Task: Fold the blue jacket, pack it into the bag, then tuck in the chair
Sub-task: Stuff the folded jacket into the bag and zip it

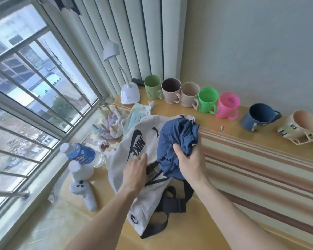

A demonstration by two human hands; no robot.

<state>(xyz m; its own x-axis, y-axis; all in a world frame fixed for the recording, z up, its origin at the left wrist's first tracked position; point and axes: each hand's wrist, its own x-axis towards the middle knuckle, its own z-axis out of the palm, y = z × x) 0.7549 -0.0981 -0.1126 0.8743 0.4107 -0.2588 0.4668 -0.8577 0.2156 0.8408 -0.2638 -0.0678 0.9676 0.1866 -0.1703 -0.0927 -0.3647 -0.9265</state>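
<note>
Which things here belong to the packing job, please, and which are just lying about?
Job: blue jacket, white bag, right hand gripping the jacket, left hand on the bag.
Lying about: mugs, desk lamp, water bottle, white controller, wipes pack.

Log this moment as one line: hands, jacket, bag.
stage: packing | left hand: rests on white bag by its opening | right hand: grips bundled blue jacket over bag | jacket: mostly outside

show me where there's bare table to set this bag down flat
Widest bare patch: the striped tabletop right of the crumpled blue jacket, in front of the row of plastic mugs. Smaller one: the yellow strip near the edge, right of the white canvas bag. Crowded: the window corner, with water bottle, white controller, wipes pack and white desk lamp.
</note>
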